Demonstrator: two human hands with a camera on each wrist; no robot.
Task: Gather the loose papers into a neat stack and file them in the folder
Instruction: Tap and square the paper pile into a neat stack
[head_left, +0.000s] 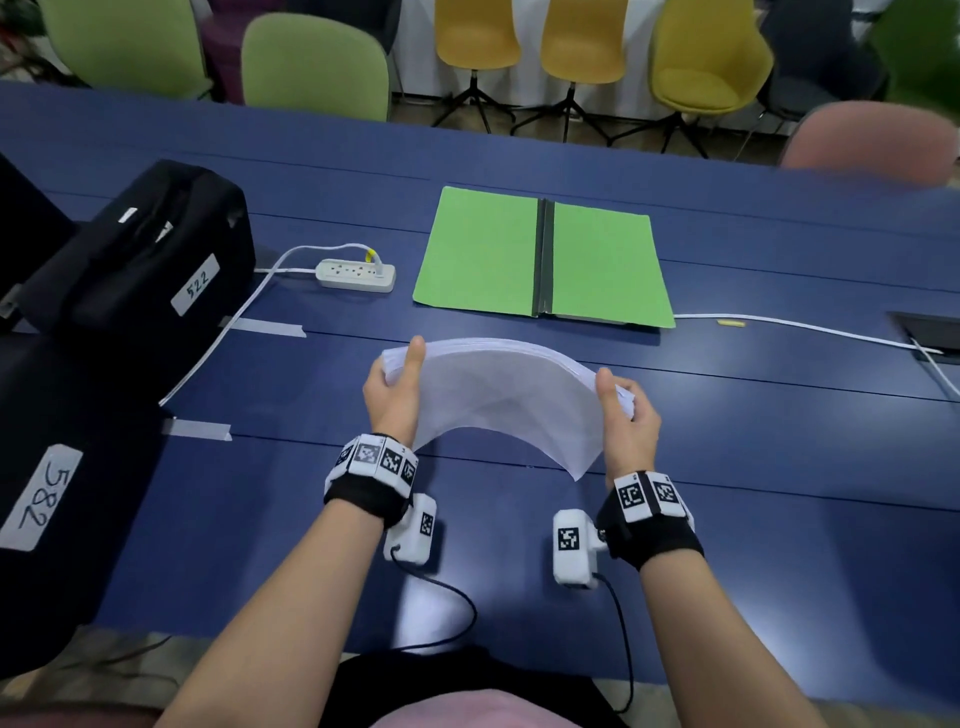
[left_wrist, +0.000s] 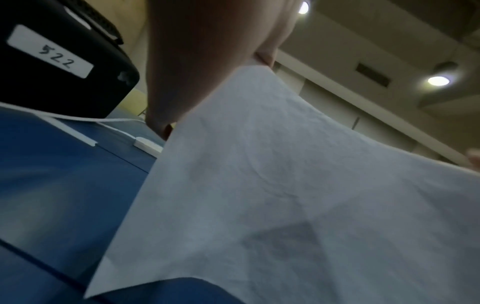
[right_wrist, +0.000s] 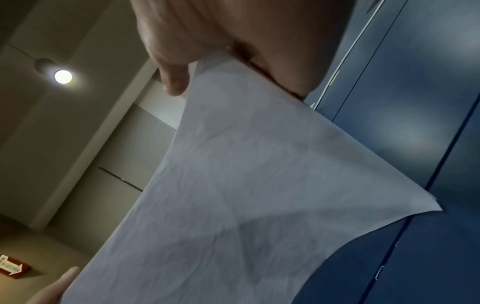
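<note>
A stack of white papers arches upward above the blue table, lifted off its surface. My left hand grips its left end, thumb on top. My right hand grips its right end the same way. In the left wrist view the paper stack fills the frame under my palm. The right wrist view shows the stack hanging from my right hand. A green folder lies open and flat on the table beyond the papers, nothing on it.
A white power strip with its cable lies left of the folder. Two black cases, labelled 522 and 582, stand at the left. Another white cable runs right of the folder. Chairs line the far side.
</note>
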